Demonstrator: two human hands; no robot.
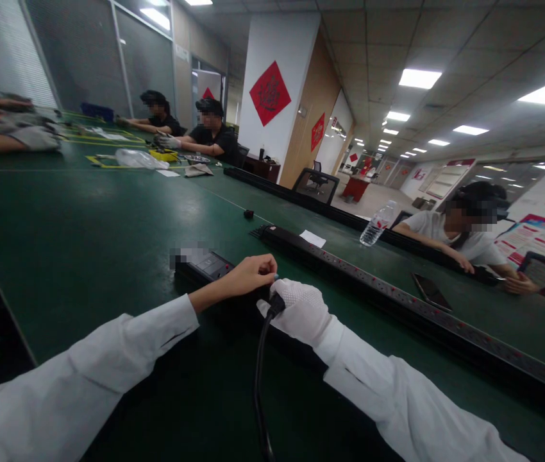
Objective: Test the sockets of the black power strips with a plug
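Note:
My bare left hand [254, 273] is closed, fingers curled in a pinch around something small and bluish that I cannot make out. It meets the gloved fingertips of my right hand [301, 308]. The white-gloved right hand is wrapped round the black plug end [276, 304] of a thick cable [259, 385], which hangs down toward the bottom of the view. Under both forearms lies a black power strip, its left end [205, 264] showing a panel and a red spot. Its middle is hidden by my hands.
A long black strip with sockets [373, 282] runs diagonally across the green table [109, 218]. Beyond it are a white paper [312, 239], a water bottle [377, 224] and a phone [431, 291]. A person [469, 231] sits at right; others work at the far left.

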